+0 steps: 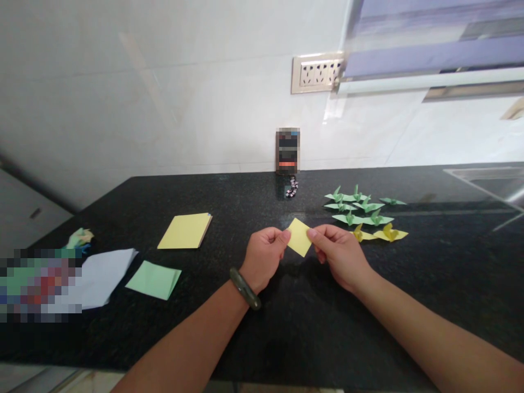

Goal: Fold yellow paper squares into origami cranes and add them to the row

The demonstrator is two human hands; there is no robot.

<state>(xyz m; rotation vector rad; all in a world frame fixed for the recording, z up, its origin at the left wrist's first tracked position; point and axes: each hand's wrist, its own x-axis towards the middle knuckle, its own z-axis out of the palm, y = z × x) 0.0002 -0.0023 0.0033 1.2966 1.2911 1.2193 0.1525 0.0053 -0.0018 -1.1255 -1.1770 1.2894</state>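
A small folded yellow paper (299, 237) is held just above the black counter (311, 322), pinched between both hands. My left hand (264, 257), with a dark bangle at the wrist, grips its left edge with closed fingers. My right hand (340, 254) pinches its right corner. Just behind my right hand lie several folded paper cranes, green ones (355, 210) and two yellow ones (382, 234).
A stack of yellow square sheets (185, 231) lies to the left, with a folded green sheet (154, 279) and a pale blue sheet (102, 275) nearer the left edge. A small dark object (287, 151) leans on the tiled wall. A sink (497, 183) is at far right.
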